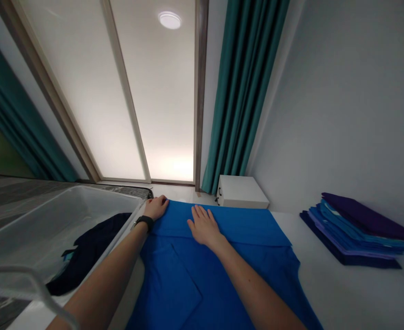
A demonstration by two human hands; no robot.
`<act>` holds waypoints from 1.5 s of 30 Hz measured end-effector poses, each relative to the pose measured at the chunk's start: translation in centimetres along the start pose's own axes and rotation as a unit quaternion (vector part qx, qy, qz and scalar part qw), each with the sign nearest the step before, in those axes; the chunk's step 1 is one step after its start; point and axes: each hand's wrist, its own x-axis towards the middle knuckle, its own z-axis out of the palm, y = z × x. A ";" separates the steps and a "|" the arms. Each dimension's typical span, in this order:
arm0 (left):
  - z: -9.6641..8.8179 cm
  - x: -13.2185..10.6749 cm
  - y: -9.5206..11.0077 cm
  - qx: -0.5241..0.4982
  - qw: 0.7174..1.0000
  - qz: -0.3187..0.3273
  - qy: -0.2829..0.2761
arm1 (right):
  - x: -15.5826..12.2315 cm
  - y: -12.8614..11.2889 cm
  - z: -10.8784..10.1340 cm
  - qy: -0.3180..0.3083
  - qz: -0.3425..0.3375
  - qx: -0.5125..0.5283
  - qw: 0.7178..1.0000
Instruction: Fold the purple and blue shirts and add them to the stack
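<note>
A bright blue garment (195,266) lies spread on a white table (332,298), its far end folded over into a wide, straight band. A slanted seam or folded edge runs across its left half. My left hand (156,207), with a black band on the wrist, is at the far left corner of the garment, fingers curled onto its edge. My right hand (204,224) rests flat on the folded band near the middle, palm down and fingers stretched out.
A translucent plastic bin (95,197) with dark clothing (92,252) in it stands on the left. On the right is a stack of folded clothes (360,233), purple on top. A low white cabinet (241,190) stands beyond the table, near teal curtains (246,91).
</note>
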 end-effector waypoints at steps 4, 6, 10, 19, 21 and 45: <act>-0.3 0.0 0.2 0.007 1.000 0.002 -0.005 | -0.6 5.5 -1.0 0.021 0.064 -0.054 0.996; -0.6 -0.2 0.3 0.010 1.000 0.004 -0.007 | -1.4 8.6 -1.4 0.021 0.102 -0.079 0.991; -0.8 -0.3 0.5 0.018 1.000 0.008 -0.010 | -3.1 13.8 -1.9 0.011 0.156 -0.108 0.982; -0.7 -0.1 0.5 0.033 0.999 0.008 -0.011 | -5.3 20.7 -2.8 0.007 0.250 -0.128 0.960; -0.7 -0.1 0.5 0.034 0.999 0.009 -0.010 | -5.5 21.1 -2.7 0.016 0.244 -0.133 0.960; 0.3 -4.3 4.6 0.062 0.989 0.114 -0.077 | -5.6 20.8 -2.4 0.028 0.238 -0.142 0.960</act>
